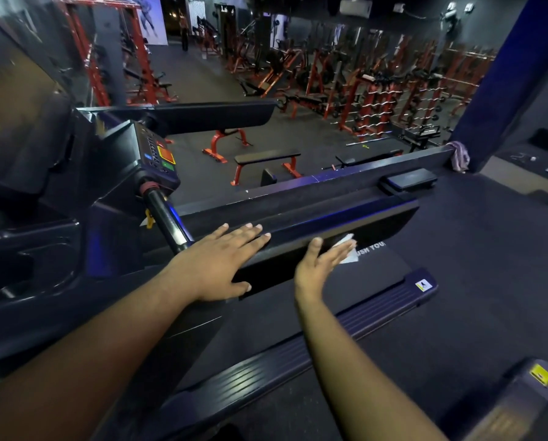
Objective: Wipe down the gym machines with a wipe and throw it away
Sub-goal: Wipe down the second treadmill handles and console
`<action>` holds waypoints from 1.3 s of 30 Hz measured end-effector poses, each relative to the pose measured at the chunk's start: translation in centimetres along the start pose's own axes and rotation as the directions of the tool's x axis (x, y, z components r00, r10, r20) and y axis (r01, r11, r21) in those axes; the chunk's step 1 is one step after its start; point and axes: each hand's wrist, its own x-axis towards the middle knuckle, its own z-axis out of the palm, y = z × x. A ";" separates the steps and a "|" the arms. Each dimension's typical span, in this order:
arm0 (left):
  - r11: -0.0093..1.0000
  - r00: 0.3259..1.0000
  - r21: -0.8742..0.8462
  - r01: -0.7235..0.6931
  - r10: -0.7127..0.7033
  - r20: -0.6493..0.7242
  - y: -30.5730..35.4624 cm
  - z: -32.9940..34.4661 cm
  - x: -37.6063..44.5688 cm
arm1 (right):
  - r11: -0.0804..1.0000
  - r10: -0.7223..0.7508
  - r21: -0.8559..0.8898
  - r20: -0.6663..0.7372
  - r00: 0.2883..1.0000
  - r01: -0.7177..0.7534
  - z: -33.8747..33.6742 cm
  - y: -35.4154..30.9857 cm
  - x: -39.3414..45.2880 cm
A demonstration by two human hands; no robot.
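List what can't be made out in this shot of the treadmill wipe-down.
- Wipe: head view, mostly hidden behind the right hand; only a white corner shows, so its grip is unclear.
- Belt lettering: the start is covered by the wipe and hand.
- Console buttons: too small and dim to read.
- Left hand palm: hidden where it lies flat on the side rail.
- Far machines: blurred and dark.
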 end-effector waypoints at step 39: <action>0.953 0.953 0.042 0.301 -0.300 -0.030 -6.2 0.2 -17.4 | 0.217 -0.311 -0.454 0.807 0.502 0.864 2.2 -8.1 -12.3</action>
